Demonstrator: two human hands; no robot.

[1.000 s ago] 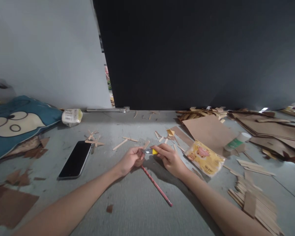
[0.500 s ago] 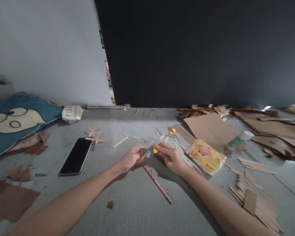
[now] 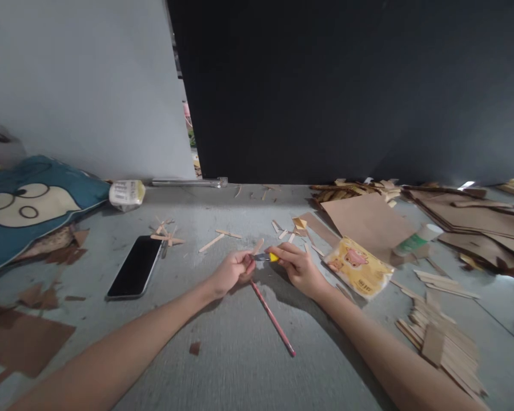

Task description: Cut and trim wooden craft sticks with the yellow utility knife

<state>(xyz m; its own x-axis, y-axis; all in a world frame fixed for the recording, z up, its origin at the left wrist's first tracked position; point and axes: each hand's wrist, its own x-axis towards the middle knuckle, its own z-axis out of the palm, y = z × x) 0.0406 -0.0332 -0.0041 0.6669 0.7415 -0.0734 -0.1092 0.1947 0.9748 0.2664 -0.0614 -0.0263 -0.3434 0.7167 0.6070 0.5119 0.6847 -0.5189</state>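
Note:
My right hand is closed on a yellow utility knife, its metal blade pointing left. A short wooden craft stick sticks up from the fingers of my left hand, which pinch it. The blade reaches across to the stick, by my left fingertips; whether it cuts in is too small to tell. Below my hands a red pencil lies slantwise on the grey table. Beyond them rest two craft sticks that meet at an angle.
At left lie a phone, a small star of sticks, cardboard scraps and a blue cushion. At right are a yellow tissue packet, a glue stick, cardboard sheets and stacked craft sticks.
The craft stick now stands out more above my left fingers, and the knife has shifted slightly up and right. The view has moved a little; both hands keep their grips.

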